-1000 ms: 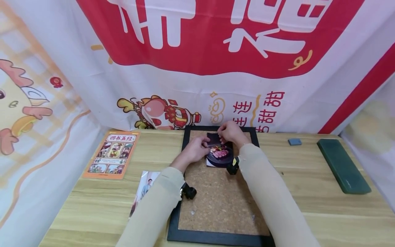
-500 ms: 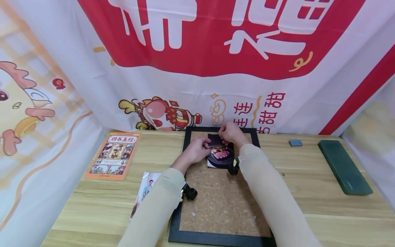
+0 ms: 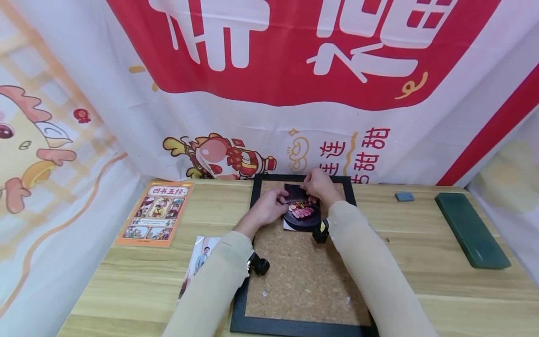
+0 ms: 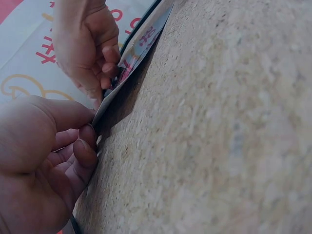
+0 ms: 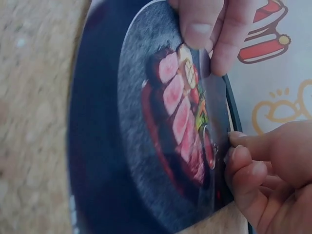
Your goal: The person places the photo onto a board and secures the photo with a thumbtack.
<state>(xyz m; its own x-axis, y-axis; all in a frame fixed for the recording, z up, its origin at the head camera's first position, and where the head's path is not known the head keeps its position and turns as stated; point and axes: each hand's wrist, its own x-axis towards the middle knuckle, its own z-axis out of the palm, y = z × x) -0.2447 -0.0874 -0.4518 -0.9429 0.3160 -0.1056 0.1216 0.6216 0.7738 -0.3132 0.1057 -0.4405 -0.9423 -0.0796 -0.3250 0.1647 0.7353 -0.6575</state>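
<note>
A dark printed picture of sliced steak on a round black plate (image 5: pixel 112 161) lies over the upper part of a black-framed cork board (image 3: pixel 303 271). My left hand (image 3: pixel 269 206) pinches the picture's left edge between thumb and fingers, and that edge bows up off the cork in the left wrist view. At the picture's top edge, my right hand (image 3: pixel 321 186) has thumb and forefinger together on a small clear piece like a pushpin (image 5: pixel 227 155), mostly hidden by the fingertips. A white corner shows beneath the picture's lower left.
Left of the board lie an orange booklet (image 3: pixel 156 213) and a photo (image 3: pixel 201 252) partly under the left sleeve. Small clear bits (image 3: pixel 265 294) sit low on the cork. To the right are a blue block (image 3: pixel 404 196) and a long green box (image 3: pixel 471 231). A printed cloth hangs behind.
The right hand has shifted slightly right along the picture's top edge. The left hand keeps its hold on the left edge. The whole view has drifted a little downward.
</note>
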